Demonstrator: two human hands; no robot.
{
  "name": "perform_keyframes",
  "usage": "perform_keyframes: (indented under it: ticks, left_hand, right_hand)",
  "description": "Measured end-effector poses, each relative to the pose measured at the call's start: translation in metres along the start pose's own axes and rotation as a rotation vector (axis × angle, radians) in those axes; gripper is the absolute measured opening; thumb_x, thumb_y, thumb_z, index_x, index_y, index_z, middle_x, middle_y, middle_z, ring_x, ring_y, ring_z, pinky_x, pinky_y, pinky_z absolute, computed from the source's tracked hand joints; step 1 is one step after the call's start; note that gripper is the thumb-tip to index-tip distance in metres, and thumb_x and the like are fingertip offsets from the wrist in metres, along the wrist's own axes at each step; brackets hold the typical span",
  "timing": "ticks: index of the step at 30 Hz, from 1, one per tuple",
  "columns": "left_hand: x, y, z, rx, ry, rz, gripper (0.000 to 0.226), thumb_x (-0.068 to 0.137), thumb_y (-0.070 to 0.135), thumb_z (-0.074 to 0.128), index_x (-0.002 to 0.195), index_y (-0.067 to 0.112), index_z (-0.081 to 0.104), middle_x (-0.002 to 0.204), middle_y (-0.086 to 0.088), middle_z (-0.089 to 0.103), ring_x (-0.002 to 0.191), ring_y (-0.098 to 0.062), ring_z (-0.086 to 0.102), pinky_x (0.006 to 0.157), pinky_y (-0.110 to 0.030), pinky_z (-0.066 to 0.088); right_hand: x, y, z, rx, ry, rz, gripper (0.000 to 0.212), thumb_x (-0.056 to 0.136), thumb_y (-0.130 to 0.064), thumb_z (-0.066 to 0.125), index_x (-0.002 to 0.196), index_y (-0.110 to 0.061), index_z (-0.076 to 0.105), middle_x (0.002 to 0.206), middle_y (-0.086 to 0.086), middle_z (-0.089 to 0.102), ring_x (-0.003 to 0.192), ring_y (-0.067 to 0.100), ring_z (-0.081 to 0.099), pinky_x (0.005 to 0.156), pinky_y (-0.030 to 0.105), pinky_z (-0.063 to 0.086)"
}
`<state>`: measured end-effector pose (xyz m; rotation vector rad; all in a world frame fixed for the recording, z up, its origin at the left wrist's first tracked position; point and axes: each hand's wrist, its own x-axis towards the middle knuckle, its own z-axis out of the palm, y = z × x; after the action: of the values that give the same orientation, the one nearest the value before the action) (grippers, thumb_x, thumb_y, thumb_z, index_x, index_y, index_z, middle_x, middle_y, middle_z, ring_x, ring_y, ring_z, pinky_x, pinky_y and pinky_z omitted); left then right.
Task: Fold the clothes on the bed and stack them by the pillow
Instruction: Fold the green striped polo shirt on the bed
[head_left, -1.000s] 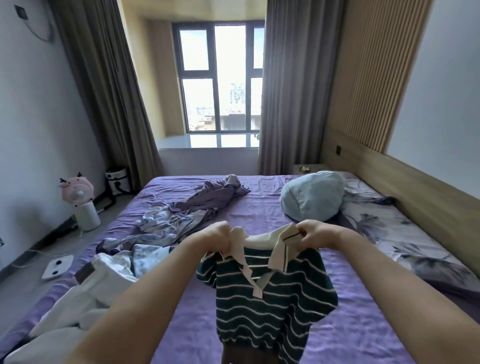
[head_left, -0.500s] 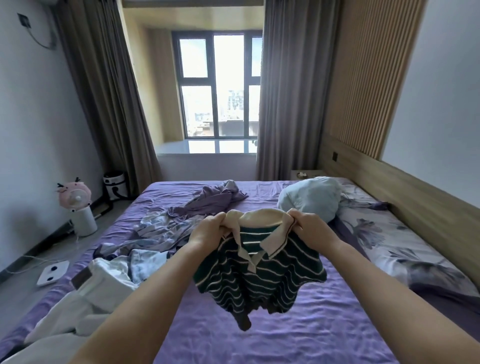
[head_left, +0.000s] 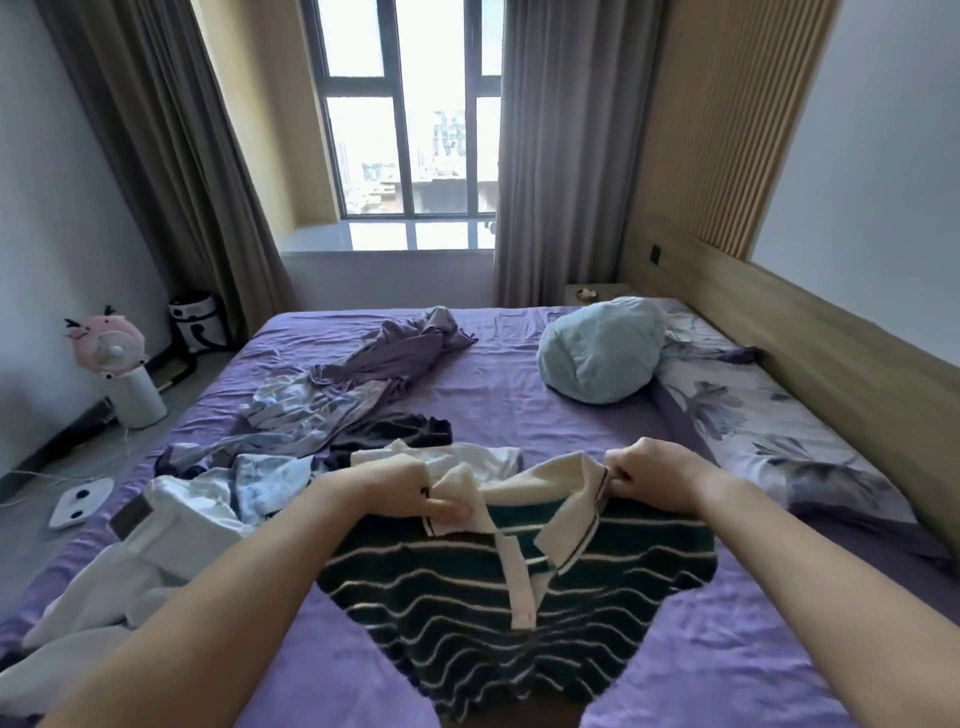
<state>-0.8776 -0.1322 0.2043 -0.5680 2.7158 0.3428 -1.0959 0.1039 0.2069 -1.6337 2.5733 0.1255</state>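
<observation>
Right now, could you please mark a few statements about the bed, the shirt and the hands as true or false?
1. Both hands, left hand and right hand, grip the striped shirt at its cream collar. True.
2. The striped shirt is red and yellow. False: it is dark green with white stripes.
3. A light blue pillow lies on the purple sheet toward the headboard side. True.
4. All the other clothes are folded in a neat stack beside the pillow. False: the unfolded clothes lie loose on the bed's left side.
5. A pink fan stands on the floor left of the bed. True.

Shirt (head_left: 498, 587) spread on bed (head_left: 519, 395) nearest, loose clothes (head_left: 322, 405) left, pillow (head_left: 602, 351) behind right by headboard (head_left: 810, 364)
</observation>
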Motion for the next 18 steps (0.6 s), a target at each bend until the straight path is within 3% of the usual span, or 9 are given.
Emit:
perform_keyframes:
  ticks: [4, 7, 9, 13, 18]
  left_hand:
    - [0.034, 0.011, 0.016, -0.062, -0.234, -0.049, 0.056, 0.074, 0.08, 0.048, 0.078, 0.024, 0.057, 0.08, 0.009, 0.058, 0.076, -0.012, 0.055, 0.071, -0.027, 0.043]
    - [0.074, 0.006, 0.038, -0.158, -0.182, -0.054, 0.045, 0.076, 0.07, 0.056, 0.068, 0.026, 0.053, 0.072, 0.007, 0.054, 0.067, -0.014, 0.05, 0.064, -0.027, 0.04]
    - [0.104, 0.004, 0.058, -0.16, -0.142, -0.067, 0.044, 0.079, 0.065, 0.058, 0.064, 0.025, 0.047, 0.067, 0.007, 0.047, 0.065, -0.016, 0.044, 0.06, -0.03, 0.035]
    - [0.174, 0.001, 0.105, -0.168, -0.152, -0.121, 0.037, 0.088, 0.049, 0.051, 0.071, 0.018, 0.046, 0.076, 0.002, 0.048, 0.073, -0.021, 0.044, 0.064, -0.032, 0.035]
    - [0.262, -0.015, 0.158, -0.203, -0.183, -0.144, 0.034, 0.091, 0.032, 0.048, 0.062, 0.023, 0.032, 0.07, 0.005, 0.041, 0.076, -0.023, 0.043, 0.063, -0.031, 0.032]
  right_hand:
    - [0.02, 0.01, 0.019, 0.113, -0.173, 0.01, 0.037, 0.091, -0.047, 0.046, 0.064, -0.022, 0.043, 0.068, -0.007, 0.048, 0.073, 0.019, 0.05, 0.065, 0.031, 0.037]
    - [0.046, 0.015, 0.047, 0.145, -0.191, 0.031, 0.038, 0.092, -0.05, 0.044, 0.067, -0.021, 0.043, 0.068, -0.008, 0.046, 0.07, 0.018, 0.047, 0.056, 0.027, 0.032]
    - [0.069, 0.024, 0.077, 0.196, -0.219, 0.057, 0.035, 0.091, -0.049, 0.046, 0.071, -0.02, 0.044, 0.073, -0.005, 0.049, 0.073, 0.019, 0.048, 0.059, 0.029, 0.032]
    - [0.115, 0.046, 0.151, 0.309, -0.312, 0.074, 0.022, 0.094, -0.04, 0.044, 0.085, -0.02, 0.045, 0.093, 0.001, 0.058, 0.08, 0.023, 0.051, 0.068, 0.034, 0.037]
    - [0.179, 0.079, 0.228, 0.317, -0.366, 0.095, 0.019, 0.099, -0.037, 0.029, 0.09, -0.021, 0.035, 0.101, 0.006, 0.062, 0.08, 0.027, 0.053, 0.065, 0.035, 0.034]
